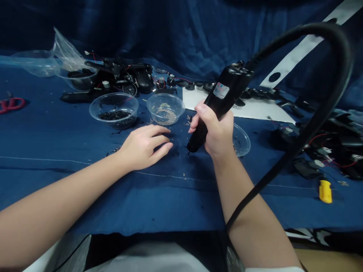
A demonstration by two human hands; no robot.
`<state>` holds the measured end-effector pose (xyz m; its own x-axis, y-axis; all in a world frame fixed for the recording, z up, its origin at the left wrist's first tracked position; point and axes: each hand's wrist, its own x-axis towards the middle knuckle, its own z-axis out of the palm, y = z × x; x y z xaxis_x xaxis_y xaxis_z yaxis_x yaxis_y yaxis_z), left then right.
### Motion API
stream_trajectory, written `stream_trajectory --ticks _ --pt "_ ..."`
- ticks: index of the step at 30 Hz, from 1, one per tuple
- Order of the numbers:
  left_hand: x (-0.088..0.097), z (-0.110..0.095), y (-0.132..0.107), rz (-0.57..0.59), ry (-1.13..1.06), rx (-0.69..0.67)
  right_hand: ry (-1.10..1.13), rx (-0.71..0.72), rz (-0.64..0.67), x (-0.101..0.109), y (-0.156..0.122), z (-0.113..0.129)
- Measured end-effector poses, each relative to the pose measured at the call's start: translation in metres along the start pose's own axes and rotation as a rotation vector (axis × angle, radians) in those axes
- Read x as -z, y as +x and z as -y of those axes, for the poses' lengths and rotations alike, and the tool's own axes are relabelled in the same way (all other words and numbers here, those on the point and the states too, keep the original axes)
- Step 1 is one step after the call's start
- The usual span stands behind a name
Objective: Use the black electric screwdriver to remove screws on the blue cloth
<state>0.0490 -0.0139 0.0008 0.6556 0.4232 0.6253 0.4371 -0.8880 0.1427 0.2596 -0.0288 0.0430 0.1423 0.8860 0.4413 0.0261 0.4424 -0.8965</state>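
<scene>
My right hand (pixel 217 130) is wrapped round a black electric screwdriver (pixel 222 94), its tip angled down to the left, close above the blue cloth. A thick black cable loops from its top end. My left hand (pixel 146 147) rests low over the cloth with fingers apart and nothing visible in them. Just beyond it stands a clear plastic bowl (pixel 166 109) with small silvery screws. To its left, another clear bowl (pixel 114 111) holds small black parts. A third clear bowl (pixel 242 139) is partly hidden behind my right hand. Tiny loose screws (pixel 184 175) lie scattered on the cloth.
Black plastic parts with wires (pixel 133 77) are heaped at the back left, more (pixel 337 139) at the right. A white sheet (pixel 255 109) bears a row of black pieces. Red-handled pliers or scissors (pixel 13 105) lie far left, a yellow handle (pixel 325 191) near right.
</scene>
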Motion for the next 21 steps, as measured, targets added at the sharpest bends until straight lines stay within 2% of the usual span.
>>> stream_trajectory --ticks 3,9,13,21 --pt "0.001 0.000 0.000 -0.012 0.041 -0.018 -0.026 -0.005 -0.013 0.000 0.000 0.002" --pt "0.016 0.002 0.000 0.145 0.141 -0.036 -0.039 -0.030 0.000 -0.004 -0.002 0.010" --pt "0.026 0.006 -0.002 0.177 0.200 0.018 0.002 -0.027 -0.006 -0.006 -0.004 0.013" --pt "0.025 0.010 -0.005 0.251 0.174 -0.007 -0.024 -0.003 -0.082 -0.007 -0.004 0.010"
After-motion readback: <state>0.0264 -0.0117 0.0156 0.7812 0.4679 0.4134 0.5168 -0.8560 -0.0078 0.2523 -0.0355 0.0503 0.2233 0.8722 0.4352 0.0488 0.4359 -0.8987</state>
